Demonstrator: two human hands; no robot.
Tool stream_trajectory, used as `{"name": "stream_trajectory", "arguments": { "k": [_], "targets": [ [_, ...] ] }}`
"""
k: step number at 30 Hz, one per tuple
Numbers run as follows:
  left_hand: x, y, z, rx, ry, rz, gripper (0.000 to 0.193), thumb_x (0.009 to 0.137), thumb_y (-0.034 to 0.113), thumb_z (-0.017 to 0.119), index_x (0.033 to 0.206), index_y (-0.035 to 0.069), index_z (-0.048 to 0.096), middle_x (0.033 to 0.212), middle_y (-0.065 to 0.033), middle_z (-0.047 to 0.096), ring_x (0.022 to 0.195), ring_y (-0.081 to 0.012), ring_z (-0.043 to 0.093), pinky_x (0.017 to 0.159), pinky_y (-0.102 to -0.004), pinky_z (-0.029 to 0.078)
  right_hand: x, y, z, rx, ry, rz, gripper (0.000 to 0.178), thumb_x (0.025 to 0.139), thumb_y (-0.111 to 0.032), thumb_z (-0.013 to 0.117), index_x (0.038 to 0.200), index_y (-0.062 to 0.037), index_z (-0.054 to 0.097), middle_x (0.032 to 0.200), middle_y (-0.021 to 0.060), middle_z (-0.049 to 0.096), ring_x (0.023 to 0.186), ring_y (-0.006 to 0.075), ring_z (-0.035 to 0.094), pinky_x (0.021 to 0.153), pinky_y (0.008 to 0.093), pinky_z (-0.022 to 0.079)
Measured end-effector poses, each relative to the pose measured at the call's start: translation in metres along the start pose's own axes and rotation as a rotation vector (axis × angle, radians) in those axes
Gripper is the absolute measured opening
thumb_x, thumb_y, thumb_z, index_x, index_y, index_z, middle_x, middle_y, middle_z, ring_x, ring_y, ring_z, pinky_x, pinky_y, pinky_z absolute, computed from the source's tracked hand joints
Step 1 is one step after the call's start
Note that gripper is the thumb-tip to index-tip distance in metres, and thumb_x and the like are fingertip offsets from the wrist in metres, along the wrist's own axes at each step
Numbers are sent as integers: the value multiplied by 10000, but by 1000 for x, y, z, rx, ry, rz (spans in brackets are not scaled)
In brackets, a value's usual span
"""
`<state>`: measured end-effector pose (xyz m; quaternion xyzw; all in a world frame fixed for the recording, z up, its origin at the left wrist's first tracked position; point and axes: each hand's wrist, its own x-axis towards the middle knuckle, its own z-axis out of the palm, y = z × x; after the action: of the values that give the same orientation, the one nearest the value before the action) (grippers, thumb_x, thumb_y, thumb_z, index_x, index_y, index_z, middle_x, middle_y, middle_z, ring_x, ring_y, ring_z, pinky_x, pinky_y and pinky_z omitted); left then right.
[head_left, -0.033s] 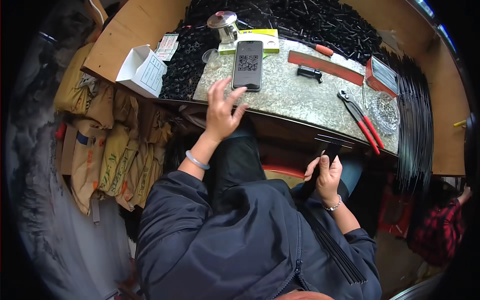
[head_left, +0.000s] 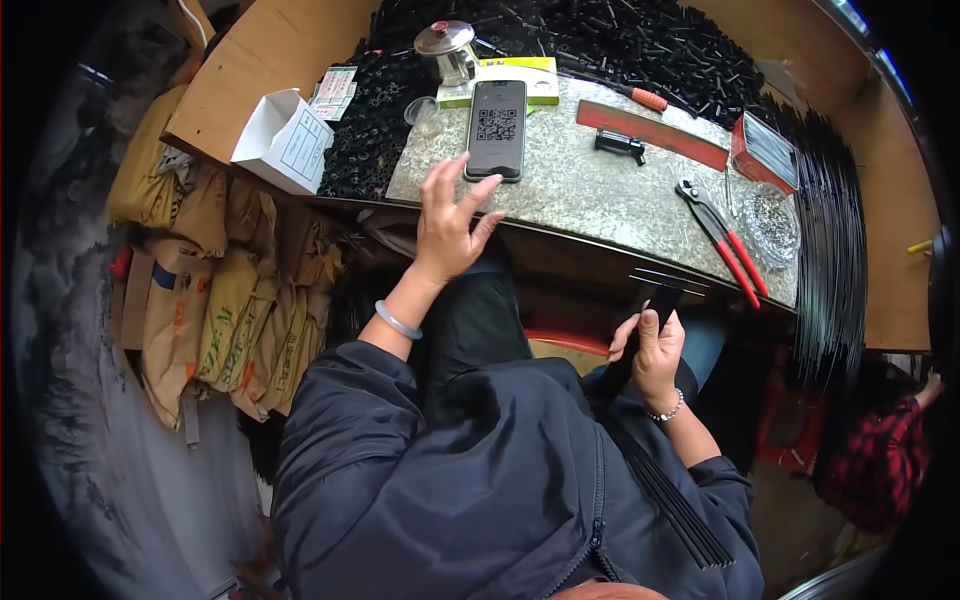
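Note:
My left hand [head_left: 448, 225] is raised at the near edge of a speckled stone slab [head_left: 600, 195], fingers spread and holding nothing. Its fingertips are just short of a black smartphone [head_left: 497, 128] that lies flat on the slab with its screen lit. My right hand [head_left: 652, 350] is low over my lap, below the slab's edge. It grips a bundle of thin black rods [head_left: 665, 292]. The rod tips stick up past my fingers, and the rest of the bundle runs down across my dark jacket.
On the slab lie red-handled pliers [head_left: 725, 235], a red strip [head_left: 650, 130], a small black part [head_left: 620, 145], a lidded metal cup [head_left: 447, 48] and a glass dish [head_left: 770, 215]. Black parts [head_left: 620, 40] are piled behind. A white box [head_left: 285, 140] and sacks [head_left: 220, 300] are at left, another person's sleeve [head_left: 880, 450] at right.

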<state>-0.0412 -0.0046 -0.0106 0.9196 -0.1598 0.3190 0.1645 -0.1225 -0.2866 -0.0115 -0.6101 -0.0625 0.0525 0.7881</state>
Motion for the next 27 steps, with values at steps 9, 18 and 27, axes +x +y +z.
{"name": "stream_trajectory", "arguments": {
  "k": [9,18,27],
  "targets": [
    [22,18,7,122,-52,73,526,796,482,564,1212,161,532,1312,-120,391,1184,-349,319,979,-433,287,0,0,-4,-4,22,-1,264,936,-320,433,932,-58,408,579,112,555,432,144,515,420,221,420],
    [117,62,95,-144,-81,243,453,715,179,670,1136,74,541,1025,-96,561,1007,-266,501,849,-388,410,1,-3,1,12,20,27,322,920,-345,458,916,-30,391,580,107,555,440,140,528,420,222,432],
    [131,68,111,-376,-77,-13,393,756,113,599,1118,52,459,956,-188,541,845,-390,565,737,-458,464,-1,-3,-5,47,22,22,319,921,-343,456,926,-29,396,591,100,558,453,126,525,436,212,434]
  ]
}}
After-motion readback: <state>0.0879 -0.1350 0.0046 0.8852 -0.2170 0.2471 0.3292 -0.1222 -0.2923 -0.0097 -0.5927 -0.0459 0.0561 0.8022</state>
